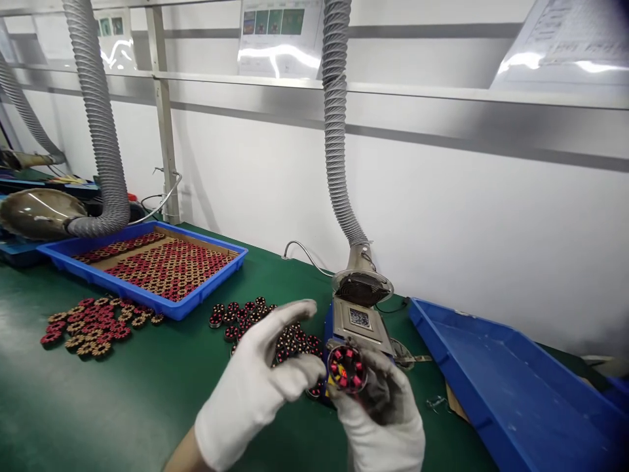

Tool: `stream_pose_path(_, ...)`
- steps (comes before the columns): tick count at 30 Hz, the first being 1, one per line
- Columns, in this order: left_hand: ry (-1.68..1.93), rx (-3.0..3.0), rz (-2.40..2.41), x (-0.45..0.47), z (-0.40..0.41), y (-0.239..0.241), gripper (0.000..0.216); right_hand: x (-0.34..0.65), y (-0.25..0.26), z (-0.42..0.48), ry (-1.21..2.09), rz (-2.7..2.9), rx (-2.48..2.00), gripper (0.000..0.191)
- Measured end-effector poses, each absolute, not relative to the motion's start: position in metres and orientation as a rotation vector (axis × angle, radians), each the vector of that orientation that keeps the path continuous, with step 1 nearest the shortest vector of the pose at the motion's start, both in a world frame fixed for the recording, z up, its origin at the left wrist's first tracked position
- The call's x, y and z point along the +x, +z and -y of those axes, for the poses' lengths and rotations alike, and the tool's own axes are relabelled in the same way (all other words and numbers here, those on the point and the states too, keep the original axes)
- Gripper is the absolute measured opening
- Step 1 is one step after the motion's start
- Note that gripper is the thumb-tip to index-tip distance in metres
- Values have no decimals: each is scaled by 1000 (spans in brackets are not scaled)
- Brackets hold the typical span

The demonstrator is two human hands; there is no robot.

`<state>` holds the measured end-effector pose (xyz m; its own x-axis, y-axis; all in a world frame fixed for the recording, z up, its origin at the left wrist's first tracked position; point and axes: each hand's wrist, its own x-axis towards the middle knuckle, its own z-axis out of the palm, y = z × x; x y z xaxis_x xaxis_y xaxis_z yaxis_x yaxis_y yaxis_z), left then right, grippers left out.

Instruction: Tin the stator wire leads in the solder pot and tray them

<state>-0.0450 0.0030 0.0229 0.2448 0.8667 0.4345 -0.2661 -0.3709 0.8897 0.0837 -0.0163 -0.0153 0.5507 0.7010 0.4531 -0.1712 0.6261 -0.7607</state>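
Observation:
My right hand (386, 419), in a white glove with dark-stained fingers, pinches a motor stator (346, 369). This small round part has red segments inside a dark ring, and its face is turned toward me. To its left, my left hand (255, 380) is open in a cleaner white glove, thumb and fingers curved apart with nothing between them. Behind the left hand lies a pile of similar dark round stators (246, 314), partly hidden by the fingers. Just beyond my right hand stands a solder pot (361, 321) with a metal top and a square opening.
A fume hose (335, 118) ends in a hood (362, 285) over the pot. At left, a blue tray (179, 308) holds rows of red and tan stators, with a loose heap (91, 328) before it. Another blue tray (511, 387) sits tilted at right on the green table (147, 406).

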Motion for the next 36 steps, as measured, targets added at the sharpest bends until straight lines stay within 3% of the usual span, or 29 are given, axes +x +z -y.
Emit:
stream_pose_path(2, 1101, 1340, -559, -36, -6, 21, 43, 81, -23, 18, 209, 1081, -743, 38)
stream_pose_path(3, 1060, 1293, -532, -30, -7, 20, 38, 81, -26, 18, 27, 1202, -750, 38)
stream_pose_path(6, 1263, 1060, -458, -15, -6, 12, 16, 84, -33, 14, -260, 1399, -734, 45)
stream_pose_path(10, 1575, 793, -335, -14, -7, 10, 9, 90, -27, 11, -245, 1264, -773, 48)
stream_pose_path(13, 1418, 932, -445, -20, -9, 15, 25, 92, -24, 13, -273, 1283, -761, 44)
stream_pose_path(16, 1243, 1020, -606, -20, -7, 18, 23, 94, -28, 13, -314, 1337, -765, 39)
stream_pose_path(21, 1663, 895, -497, -20, -6, 15, 13, 94, -33, 12, -264, 1373, -764, 47)
stream_pose_path(28, 1335, 987, -550, -27, -7, 23, 22, 88, -35, 15, -181, 1346, -796, 44)
stream_pose_path(36, 1626, 801, -508, -26, -15, 11, 16, 90, -37, 13, -192, 1394, -793, 38)
